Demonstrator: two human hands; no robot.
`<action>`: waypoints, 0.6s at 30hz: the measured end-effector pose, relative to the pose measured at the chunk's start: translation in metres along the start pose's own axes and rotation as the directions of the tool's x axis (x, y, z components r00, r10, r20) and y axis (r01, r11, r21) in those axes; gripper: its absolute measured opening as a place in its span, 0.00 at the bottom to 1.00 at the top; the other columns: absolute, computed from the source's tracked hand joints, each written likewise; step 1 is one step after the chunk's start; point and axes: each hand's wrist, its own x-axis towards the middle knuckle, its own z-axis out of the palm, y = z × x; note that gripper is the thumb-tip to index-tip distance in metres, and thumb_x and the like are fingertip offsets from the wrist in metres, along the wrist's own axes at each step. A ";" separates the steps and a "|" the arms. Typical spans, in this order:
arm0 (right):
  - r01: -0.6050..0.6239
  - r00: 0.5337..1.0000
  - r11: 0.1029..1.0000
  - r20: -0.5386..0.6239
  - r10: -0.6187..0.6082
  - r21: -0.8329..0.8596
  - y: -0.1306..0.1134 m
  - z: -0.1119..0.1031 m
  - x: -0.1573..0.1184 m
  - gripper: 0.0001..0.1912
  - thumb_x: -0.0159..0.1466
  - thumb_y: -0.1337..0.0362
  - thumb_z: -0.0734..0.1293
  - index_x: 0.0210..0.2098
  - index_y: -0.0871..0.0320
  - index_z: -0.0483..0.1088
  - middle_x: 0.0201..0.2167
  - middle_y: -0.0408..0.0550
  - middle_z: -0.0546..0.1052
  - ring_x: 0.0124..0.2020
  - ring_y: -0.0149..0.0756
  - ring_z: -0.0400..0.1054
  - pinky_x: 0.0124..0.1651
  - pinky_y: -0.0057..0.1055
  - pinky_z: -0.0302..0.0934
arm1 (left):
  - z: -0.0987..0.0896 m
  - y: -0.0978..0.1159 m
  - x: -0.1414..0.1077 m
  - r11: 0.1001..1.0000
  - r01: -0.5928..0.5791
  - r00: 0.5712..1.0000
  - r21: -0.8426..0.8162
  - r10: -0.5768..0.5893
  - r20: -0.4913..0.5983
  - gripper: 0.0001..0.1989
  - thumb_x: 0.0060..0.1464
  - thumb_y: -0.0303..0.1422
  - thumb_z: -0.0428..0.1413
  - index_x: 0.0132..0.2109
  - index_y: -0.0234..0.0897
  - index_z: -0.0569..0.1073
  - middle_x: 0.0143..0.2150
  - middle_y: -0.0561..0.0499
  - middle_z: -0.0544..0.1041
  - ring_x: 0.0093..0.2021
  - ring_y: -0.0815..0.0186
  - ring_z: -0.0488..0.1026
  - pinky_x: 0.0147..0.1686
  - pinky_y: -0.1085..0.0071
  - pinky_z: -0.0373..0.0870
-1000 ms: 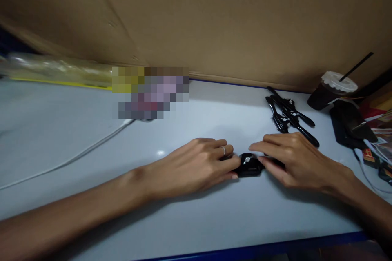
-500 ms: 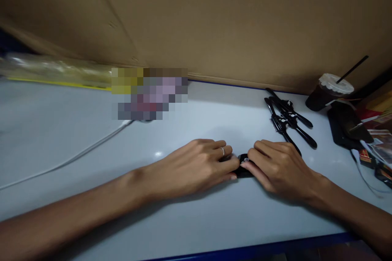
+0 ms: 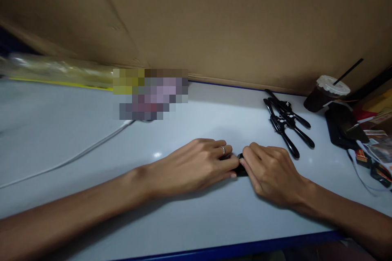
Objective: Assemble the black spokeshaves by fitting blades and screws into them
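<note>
A black spokeshave (image 3: 242, 170) lies low over the white tabletop, mostly covered by my fingers; only a bit of its dark middle shows. My left hand (image 3: 203, 167), with a ring on one finger, is closed around its left side. From the right, my right hand (image 3: 272, 171) is closed over the other side, thumb and fingertips against the middle. Both hands nearly meet there. Beyond my right hand, several more black spokeshaves (image 3: 286, 122) with long handles and small metal parts lie in a loose pile.
A lidded drink cup (image 3: 326, 94) with a black straw stands at the back right, near a black box-like object (image 3: 341, 126) and cables. A blurred-out object (image 3: 153, 98) with a white cable (image 3: 76, 157) lies at the back left. Cardboard (image 3: 214, 20) walls the table's back.
My right hand has shifted slightly left and turned, its fingers now covering more of the spokeshave's middle. My left hand stays almost where it was.
</note>
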 end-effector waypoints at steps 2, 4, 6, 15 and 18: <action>-0.052 0.998 0.998 0.027 0.051 0.029 -0.002 0.002 0.000 0.13 0.71 0.71 0.56 0.32 0.60 0.67 0.25 0.43 0.70 0.21 0.30 0.55 0.25 0.33 0.44 | 0.000 0.000 0.000 1.000 0.006 1.000 -0.023 -0.006 0.003 0.16 0.74 0.37 0.44 0.39 0.39 0.71 0.33 0.52 0.74 0.31 0.66 0.68 0.30 0.69 0.61; -0.100 0.994 0.994 0.057 0.098 0.046 -0.004 0.003 0.000 0.13 0.71 0.70 0.56 0.33 0.60 0.67 0.26 0.44 0.71 0.21 0.30 0.56 0.26 0.33 0.43 | -0.001 0.000 0.001 0.999 0.013 1.000 -0.045 -0.013 0.005 0.16 0.74 0.37 0.44 0.39 0.39 0.71 0.33 0.52 0.74 0.30 0.67 0.68 0.30 0.68 0.62; -0.141 0.986 0.989 0.097 0.136 0.048 -0.005 0.004 0.000 0.12 0.71 0.69 0.56 0.35 0.60 0.68 0.27 0.45 0.72 0.22 0.30 0.58 0.26 0.33 0.42 | -0.002 0.000 0.002 0.998 0.018 1.000 -0.059 -0.017 0.003 0.16 0.74 0.37 0.44 0.39 0.39 0.71 0.32 0.52 0.74 0.30 0.67 0.68 0.29 0.68 0.61; -0.187 0.965 0.982 0.189 0.180 0.015 0.000 -0.001 0.006 0.11 0.73 0.66 0.58 0.39 0.60 0.70 0.32 0.48 0.79 0.26 0.32 0.66 0.28 0.34 0.41 | -0.002 -0.003 0.003 0.996 0.073 0.997 -0.053 -0.072 0.031 0.19 0.74 0.40 0.41 0.40 0.38 0.72 0.33 0.51 0.72 0.30 0.67 0.69 0.30 0.70 0.63; -0.141 0.981 0.990 0.137 0.139 0.008 0.014 -0.001 0.009 0.12 0.74 0.63 0.59 0.40 0.59 0.72 0.32 0.48 0.79 0.29 0.34 0.69 0.30 0.33 0.45 | 0.000 -0.007 0.006 0.990 0.139 0.990 0.007 -0.139 0.012 0.20 0.73 0.43 0.42 0.42 0.37 0.73 0.35 0.49 0.73 0.33 0.64 0.69 0.32 0.67 0.66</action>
